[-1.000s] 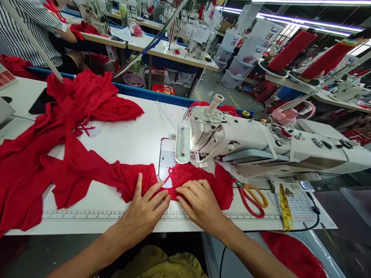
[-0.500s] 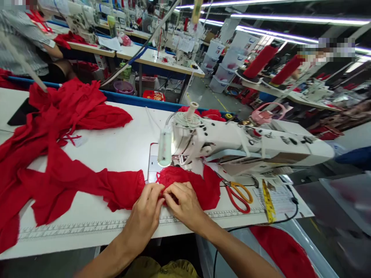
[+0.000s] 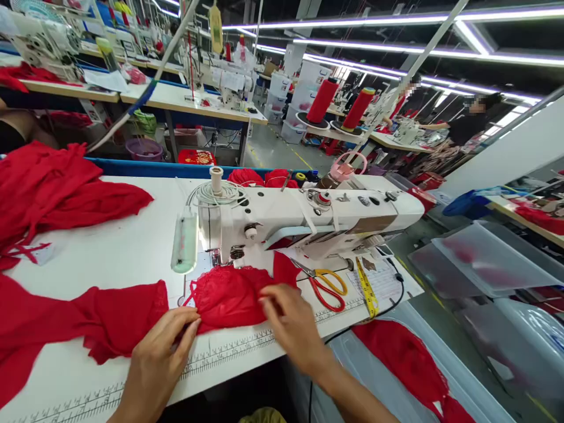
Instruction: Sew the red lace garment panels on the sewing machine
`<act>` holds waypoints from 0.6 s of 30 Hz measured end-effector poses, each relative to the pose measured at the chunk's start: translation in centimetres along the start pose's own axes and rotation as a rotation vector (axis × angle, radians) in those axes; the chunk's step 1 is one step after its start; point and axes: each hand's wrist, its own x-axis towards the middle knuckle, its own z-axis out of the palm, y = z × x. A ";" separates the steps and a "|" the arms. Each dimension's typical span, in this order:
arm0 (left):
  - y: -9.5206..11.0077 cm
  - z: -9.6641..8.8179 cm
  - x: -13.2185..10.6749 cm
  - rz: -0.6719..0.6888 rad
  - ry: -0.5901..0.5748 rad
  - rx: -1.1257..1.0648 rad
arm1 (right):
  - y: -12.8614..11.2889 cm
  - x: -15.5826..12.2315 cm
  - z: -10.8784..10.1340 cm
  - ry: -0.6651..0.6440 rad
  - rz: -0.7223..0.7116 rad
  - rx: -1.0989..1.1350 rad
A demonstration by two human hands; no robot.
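Note:
A red fabric piece with a lace edge [image 3: 229,296] lies in front of the sewing machine [image 3: 282,217], partly by its needle area. At the piece's lower left corner, my left hand [image 3: 161,349] pinches the edge between thumb and fingertips. Over the right part of the same piece is my right hand [image 3: 293,329], slightly blurred, thumb and bent fingers apart with nothing visible between them. Another red fabric strip [image 3: 127,317] stretches out left of my left hand. Red-and-yellow-handled scissors [image 3: 328,288] rest right of the piece.
A printed ruler strip [image 3: 233,352] runs along the table's front edge. Heaped red fabric [image 3: 57,194] covers the left side. A yellow tape measure [image 3: 367,288] and paper lie at the right, above a clear bin [image 3: 396,358] holding red fabric. People work in the background.
My hands, together at the fabric's near edge before, are now apart: the right has moved right across the piece, the left stays at its left corner. The view has turned to the right.

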 end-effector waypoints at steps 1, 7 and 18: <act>0.1 -0.2 0.0 -0.015 0.013 -0.003 | 1.6 -0.4 -0.6 0.046 0.053 -0.054; 1.2 -0.4 0.7 -0.019 0.013 -0.020 | 7.4 -1.5 -1.3 -0.025 0.025 -0.195; 1.2 -0.2 0.8 -0.075 0.032 0.021 | 8.7 -0.8 -2.2 -0.004 0.075 -0.448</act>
